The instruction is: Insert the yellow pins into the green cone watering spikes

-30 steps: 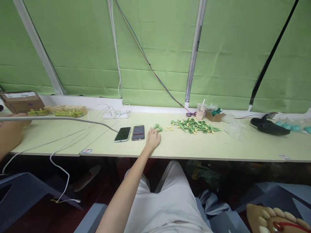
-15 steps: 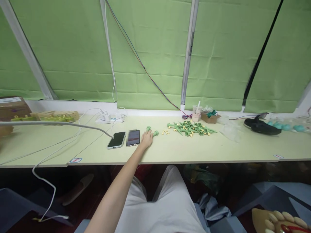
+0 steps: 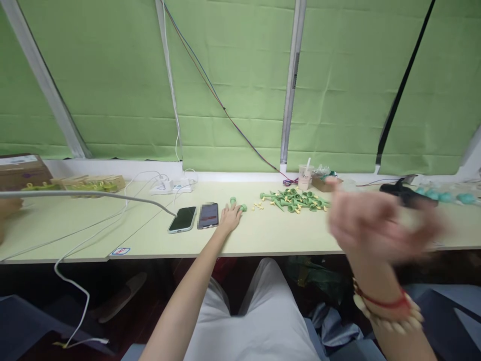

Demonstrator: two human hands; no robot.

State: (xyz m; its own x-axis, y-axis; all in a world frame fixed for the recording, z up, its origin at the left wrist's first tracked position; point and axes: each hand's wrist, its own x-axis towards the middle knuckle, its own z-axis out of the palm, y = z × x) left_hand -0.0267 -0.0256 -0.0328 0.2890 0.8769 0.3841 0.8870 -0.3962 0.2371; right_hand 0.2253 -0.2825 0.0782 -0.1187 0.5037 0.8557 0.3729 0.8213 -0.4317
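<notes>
Green pieces point(image 3: 243, 207) at the loosely spread left hand point(image 3: 230, 217), left of the green pile point(image 3: 295, 200) on the desk point(image 3: 278, 235), could roll if pressed unevenly, while the right hand point(image 3: 378, 220), its grip too blurred to tell, could clip that pile if swung low.

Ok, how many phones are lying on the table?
2. The white-edged phone lies farther left; the second phone lies between it and the left hand. The blurred right hand covers part of the table, where more could be hidden.
</notes>
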